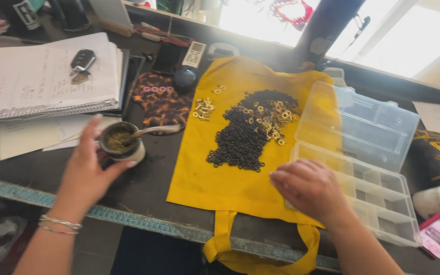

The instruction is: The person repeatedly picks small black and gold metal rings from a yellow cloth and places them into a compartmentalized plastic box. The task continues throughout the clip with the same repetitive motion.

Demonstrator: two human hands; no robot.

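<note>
— Start nearest. What is each hand doing?

— The left hand [85, 170] wraps the side of a small round cup [121, 142] packed with green herb, the grip closed on its wall, thumb toward the rim. A metal straw [158, 130] juts out of the cup, away from that grip to the right. The right hand [309, 186] lies palm down, fingers loosely together, clamped on nothing; it rests on the near right corner of a yellow cloth bag [215, 183] and touches the front edge of a clear compartment box [383, 203].

— How would the cup handle?

— My guess: light but full to the brim, so it wants to stay upright. The wall is the sensible place to hold; the straw would only lever it over.

— And beyond the right grip?

— Just past the fingertips, a heap of small black rings [240, 142] sits on the bag, with gold rings [276, 114] mixed in at the far side and a small separate gold cluster [203, 108] to the left. They look tiny, hard and slippery — better pinched or scooped than grabbed. The bag is soft and would drag the heap if pulled.

— Farther still?

— Beyond the left grip, a stack of papers [36, 76] with a car key [82, 60] on top, at the far left of the bench [148, 183].
</note>
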